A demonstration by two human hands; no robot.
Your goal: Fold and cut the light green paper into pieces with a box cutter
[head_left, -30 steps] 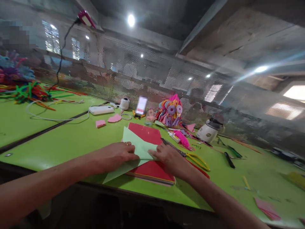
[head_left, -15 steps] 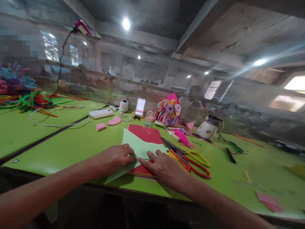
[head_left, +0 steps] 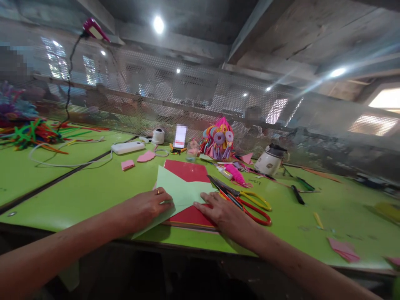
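Note:
A sheet of pale green paper (head_left: pixel 179 187), folded at a slant, lies over a red sheet (head_left: pixel 187 168) near the table's front edge. On the left part of the green paper is my left hand (head_left: pixel 153 206), its fingers bent and closed on the sheet. A ring sits on one finger. My right hand (head_left: pixel 215 208) rests on the paper's right end, fingers spread and fairly flat. Just beyond that hand lie scissors with yellow handles (head_left: pixel 256 200) and scissors with red-orange handles (head_left: pixel 259 216), overlapping each other.
Behind the papers stand a tasselled colourful ornament (head_left: pixel 218 139), a glass cup (head_left: pixel 191 154), a phone (head_left: pixel 180 136) and a white thread spool (head_left: pixel 158 136). A white kettle (head_left: pixel 270 160) is at right. Pink paper pieces (head_left: pixel 343 249) and a white power bank (head_left: pixel 128 147) lie about.
My right hand has slid right along the green paper, away from my left hand, and the sheet between them shows more. The whole view has shifted slightly.

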